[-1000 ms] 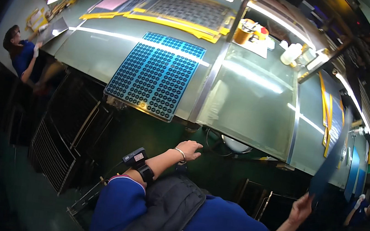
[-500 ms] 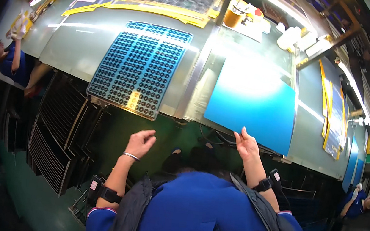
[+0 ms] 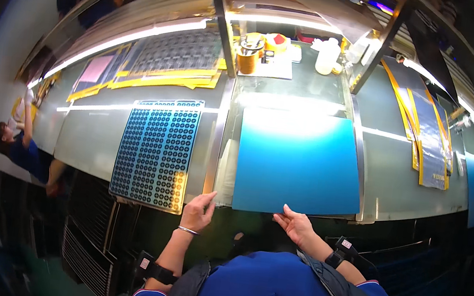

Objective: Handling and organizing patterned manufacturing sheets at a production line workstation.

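Observation:
A flat blue sheet (image 3: 299, 167) lies on the workbench, glare whitening its far part. My right hand (image 3: 298, 228) is at its near edge, thumb over the edge and fingers lower down, closed lightly on it. To the left, my left hand (image 3: 197, 213) hovers by the bench's front edge with thumb and fingers apart, holding nothing. Between this hand and the sheet is a pale strip (image 3: 226, 173) on the bench. Left of a metal divider (image 3: 219, 140) lies a blue panel with rows of dark round marks (image 3: 155, 153), its near corner close to my left hand.
Brown tub (image 3: 247, 63) and white bottle (image 3: 326, 58) stand at the back. Yellow-edged sheets lie at the far left (image 3: 163, 77) and right (image 3: 428, 133). Metal posts rise from the bench. Dark racks (image 3: 88, 248) stand below left. Co-workers are at left (image 3: 27, 146), right and back.
My view has turned, bringing the bench straighter. My left hand has moved from lower left up to the bench edge. My right hand stays at the blue sheet's near edge.

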`<state>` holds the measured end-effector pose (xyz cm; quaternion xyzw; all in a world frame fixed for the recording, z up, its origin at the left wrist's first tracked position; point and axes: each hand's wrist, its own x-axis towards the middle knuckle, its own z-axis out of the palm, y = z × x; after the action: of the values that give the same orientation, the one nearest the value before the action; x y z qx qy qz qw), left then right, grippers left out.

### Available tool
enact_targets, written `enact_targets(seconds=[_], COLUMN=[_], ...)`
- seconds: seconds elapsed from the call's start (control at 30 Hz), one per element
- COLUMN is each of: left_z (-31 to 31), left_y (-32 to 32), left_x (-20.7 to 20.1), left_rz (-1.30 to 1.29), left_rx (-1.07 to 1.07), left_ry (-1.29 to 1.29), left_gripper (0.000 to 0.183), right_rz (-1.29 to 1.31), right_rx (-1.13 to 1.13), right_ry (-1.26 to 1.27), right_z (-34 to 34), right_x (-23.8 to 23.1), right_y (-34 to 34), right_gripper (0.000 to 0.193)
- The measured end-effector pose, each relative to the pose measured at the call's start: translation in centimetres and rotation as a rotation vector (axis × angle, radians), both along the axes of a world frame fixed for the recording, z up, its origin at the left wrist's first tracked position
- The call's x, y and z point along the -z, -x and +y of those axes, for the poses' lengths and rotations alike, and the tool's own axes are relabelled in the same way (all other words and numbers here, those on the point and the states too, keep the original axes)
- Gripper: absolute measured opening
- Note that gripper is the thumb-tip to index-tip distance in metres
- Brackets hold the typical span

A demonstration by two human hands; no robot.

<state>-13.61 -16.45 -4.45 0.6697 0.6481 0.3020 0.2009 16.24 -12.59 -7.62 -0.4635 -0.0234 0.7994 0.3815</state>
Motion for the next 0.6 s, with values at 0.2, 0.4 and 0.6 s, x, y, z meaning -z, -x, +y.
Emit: enact_targets(seconds=[0.2,0.4,0.6], left_z=[2.6,6.8,9.1], left_y=[-0.9,-3.5,-3.9], left_x=[1.5,-0.7,-0.2], left_rz=[0.108,-0.114,-0.553], left_rx=[0.102,0.095,0.106], left_ry=[0.031,-0.234,-0.401], left_gripper=[0.043,0.072,0.012], right_rz=[-0.039,-0.261,-0.131], right_rx=[0.009,-0.035,-0.167], right_ry=[-0.03,-0.336,-0.873], right_z=[-1.8,-4.7,-5.3], right_x=[-1.6,-11.6,-20.4], right_y=[-2.1,-3.1,-3.6], right_gripper=[0.017,0.025,0.047])
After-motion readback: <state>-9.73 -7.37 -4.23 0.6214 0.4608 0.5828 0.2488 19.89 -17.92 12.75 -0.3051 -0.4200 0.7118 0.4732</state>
